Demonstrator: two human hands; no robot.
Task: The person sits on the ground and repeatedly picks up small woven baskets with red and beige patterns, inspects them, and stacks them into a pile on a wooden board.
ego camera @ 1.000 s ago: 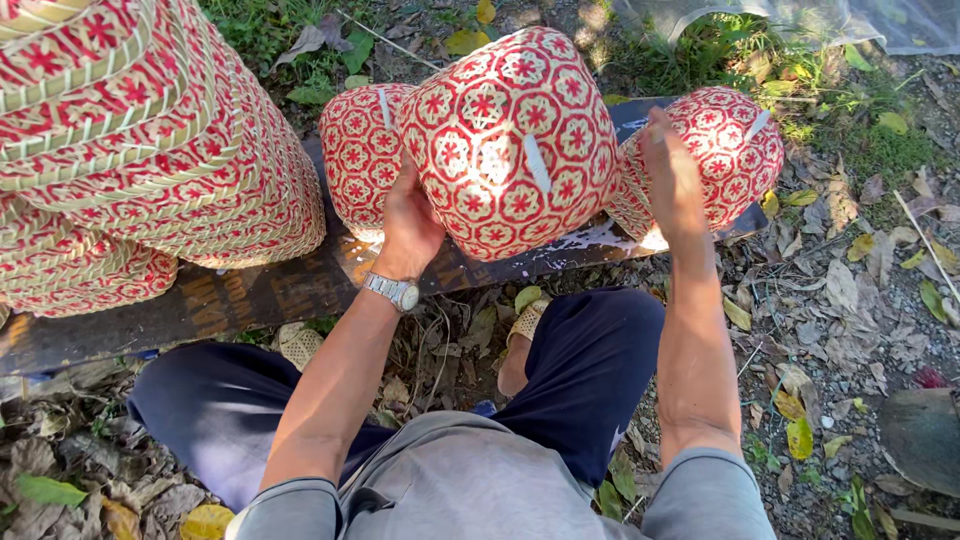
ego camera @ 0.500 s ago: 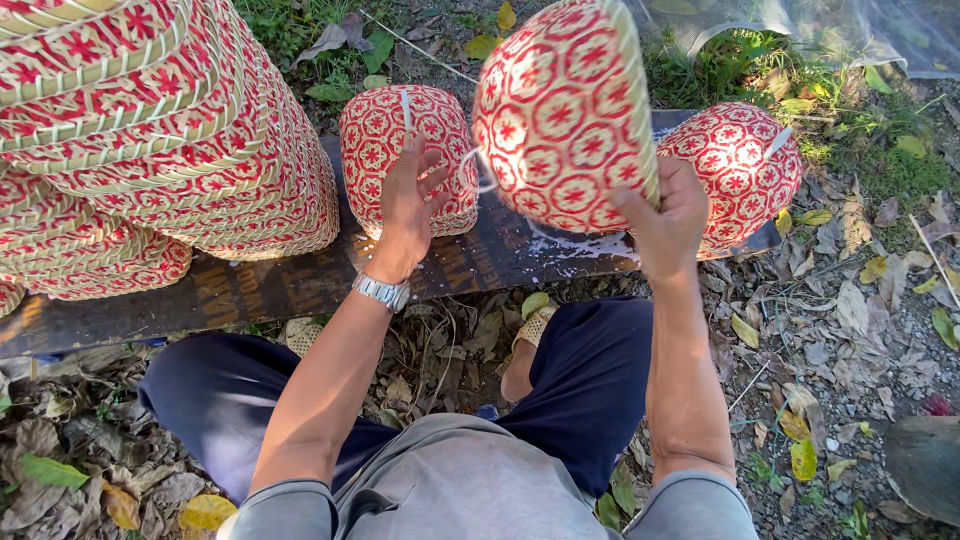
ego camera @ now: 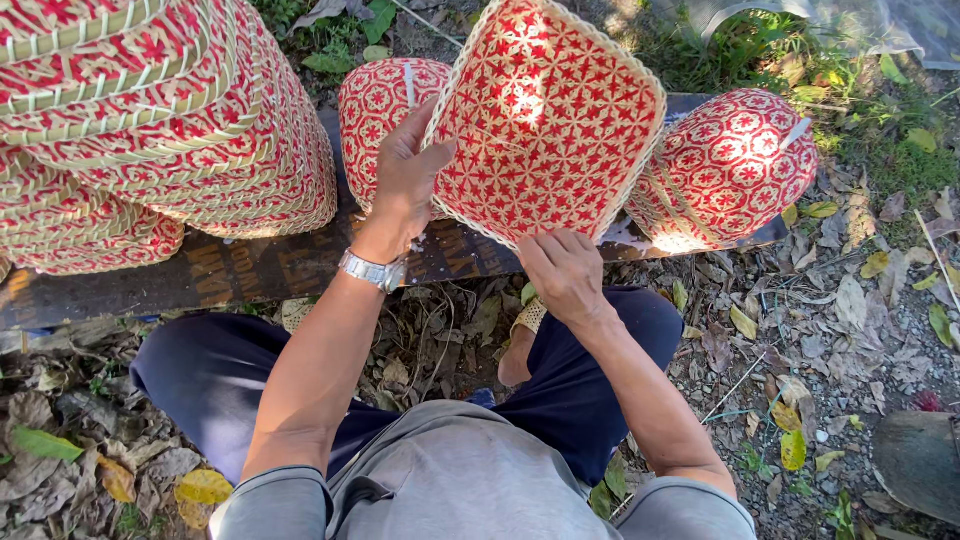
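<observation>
two hands clamped on one red woven basket, two more baskets behind

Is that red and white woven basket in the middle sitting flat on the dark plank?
No, both hands, left and right, hold the woven basket tilted above the plank.

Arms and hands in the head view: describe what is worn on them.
Both forearms are bare. The left hand has a silver metal-link wristwatch at the wrist. The right hand shows no watch or glove. Short grey sleeves end near the elbows.
</observation>
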